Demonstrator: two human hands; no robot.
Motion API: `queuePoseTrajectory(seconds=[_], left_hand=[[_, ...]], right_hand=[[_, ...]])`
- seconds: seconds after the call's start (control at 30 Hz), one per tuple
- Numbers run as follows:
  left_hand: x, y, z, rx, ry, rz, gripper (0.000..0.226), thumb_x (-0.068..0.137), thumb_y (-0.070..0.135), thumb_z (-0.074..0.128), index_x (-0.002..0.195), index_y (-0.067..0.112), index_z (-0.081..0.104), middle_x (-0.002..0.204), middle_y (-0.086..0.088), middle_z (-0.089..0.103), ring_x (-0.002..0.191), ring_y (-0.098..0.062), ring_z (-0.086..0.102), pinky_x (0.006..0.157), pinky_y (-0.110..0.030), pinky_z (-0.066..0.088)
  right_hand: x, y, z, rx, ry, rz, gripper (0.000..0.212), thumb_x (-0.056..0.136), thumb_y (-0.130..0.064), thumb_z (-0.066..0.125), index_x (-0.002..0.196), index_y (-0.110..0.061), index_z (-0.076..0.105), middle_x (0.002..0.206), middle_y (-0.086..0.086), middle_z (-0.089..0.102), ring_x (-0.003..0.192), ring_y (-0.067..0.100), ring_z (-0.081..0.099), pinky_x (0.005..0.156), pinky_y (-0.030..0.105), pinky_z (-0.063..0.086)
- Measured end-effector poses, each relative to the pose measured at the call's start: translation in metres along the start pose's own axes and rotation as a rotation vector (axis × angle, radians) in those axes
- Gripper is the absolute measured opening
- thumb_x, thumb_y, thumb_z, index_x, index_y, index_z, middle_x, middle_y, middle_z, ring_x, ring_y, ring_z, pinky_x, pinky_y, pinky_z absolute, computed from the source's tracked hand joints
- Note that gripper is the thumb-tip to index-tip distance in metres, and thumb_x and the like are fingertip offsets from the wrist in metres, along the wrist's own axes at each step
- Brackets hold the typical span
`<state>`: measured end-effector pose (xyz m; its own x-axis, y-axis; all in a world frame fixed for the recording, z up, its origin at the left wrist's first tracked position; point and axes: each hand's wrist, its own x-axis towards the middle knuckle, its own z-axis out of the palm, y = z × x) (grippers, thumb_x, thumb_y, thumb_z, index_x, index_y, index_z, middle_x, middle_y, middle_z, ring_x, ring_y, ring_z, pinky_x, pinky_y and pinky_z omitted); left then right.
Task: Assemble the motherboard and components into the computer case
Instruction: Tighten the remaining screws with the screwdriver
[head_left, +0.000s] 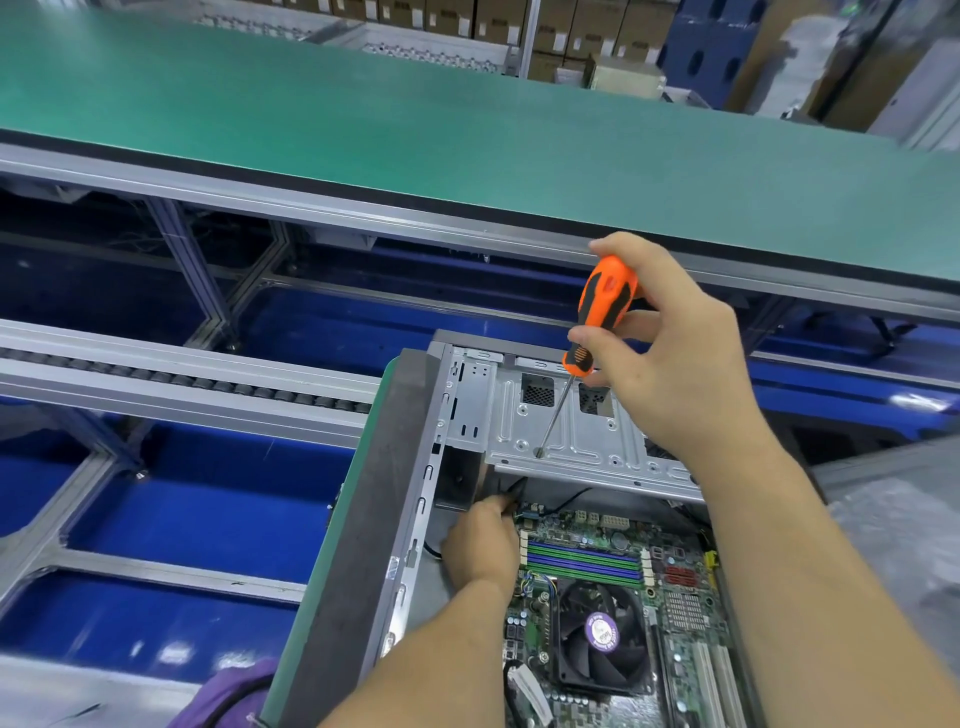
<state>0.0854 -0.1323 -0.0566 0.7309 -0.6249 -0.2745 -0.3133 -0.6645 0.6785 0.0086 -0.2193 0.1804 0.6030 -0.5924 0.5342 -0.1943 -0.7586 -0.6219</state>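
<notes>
The open computer case (363, 519) lies in front of me with the green motherboard (685, 613) and its black CPU fan (597, 639) inside. My right hand (670, 353) grips an orange and black screwdriver (597, 317); its shaft passes down through a hole in the silver drive bracket (571, 436). My left hand (483, 545) reaches under that bracket at the board's far left corner, fingers curled near a black cable (514, 488). Whether the fingers hold anything is hidden.
A green-topped workbench (415, 119) runs across the far side. A roller conveyor (182, 379) lies to the left over blue flooring. Cardboard boxes (571, 26) are stacked in the background. Purple cloth (223, 696) shows at the lower left, grey wrapping (893, 519) at right.
</notes>
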Motion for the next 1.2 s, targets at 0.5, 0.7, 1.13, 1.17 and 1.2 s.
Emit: queuePoseTrajectory(seconds=[0.5,0.7,1.13,1.17,1.2], left_hand=[[0.003,-0.001,0.003,-0.022,0.008,-0.001,0.029,0.098,0.027,0.049,0.118,0.039,0.066,0.091,0.004,0.074,0.08,-0.025,0.067,0.07,-0.031,0.055],[0.001,-0.001,0.003,-0.035,0.004,-0.016,0.028,0.098,0.027,0.049,0.118,0.039,0.065,0.088,0.005,0.073,0.078,-0.023,0.067,0.071,-0.036,0.059],[0.002,-0.003,0.004,-0.07,-0.01,-0.035,0.027,0.099,0.028,0.049,0.116,0.039,0.065,0.082,0.006,0.071,0.073,-0.022,0.065,0.063,-0.03,0.054],[0.003,-0.002,0.004,-0.061,-0.005,-0.033,0.027,0.098,0.028,0.049,0.115,0.039,0.066,0.084,0.006,0.072,0.074,-0.022,0.064,0.062,-0.029,0.051],[0.003,-0.002,0.004,-0.051,-0.001,-0.03,0.027,0.098,0.028,0.049,0.115,0.039,0.066,0.086,0.006,0.072,0.074,-0.022,0.063,0.062,-0.028,0.049]], right_hand=[[0.02,-0.016,-0.007,-0.175,-0.184,0.036,0.055,0.091,-0.03,0.075,0.14,-0.032,0.05,0.092,-0.012,0.059,0.089,0.024,0.067,0.089,0.043,0.056],[0.042,-0.025,-0.033,-0.374,-0.315,0.037,0.039,0.09,-0.03,0.076,0.127,-0.03,0.064,0.081,-0.009,0.065,0.073,0.015,0.063,0.081,0.039,0.056],[0.039,-0.034,-0.025,-0.462,-0.345,0.042,0.044,0.089,-0.047,0.072,0.128,-0.03,0.059,0.083,-0.017,0.056,0.078,0.012,0.055,0.076,0.033,0.045],[0.037,-0.034,-0.024,-0.427,-0.37,0.053,0.049,0.09,-0.044,0.071,0.134,-0.03,0.055,0.089,-0.015,0.06,0.085,0.016,0.058,0.081,0.035,0.048],[0.035,-0.034,-0.024,-0.36,-0.395,0.064,0.053,0.092,-0.035,0.071,0.14,-0.03,0.051,0.098,-0.013,0.064,0.092,0.017,0.061,0.086,0.037,0.051]])
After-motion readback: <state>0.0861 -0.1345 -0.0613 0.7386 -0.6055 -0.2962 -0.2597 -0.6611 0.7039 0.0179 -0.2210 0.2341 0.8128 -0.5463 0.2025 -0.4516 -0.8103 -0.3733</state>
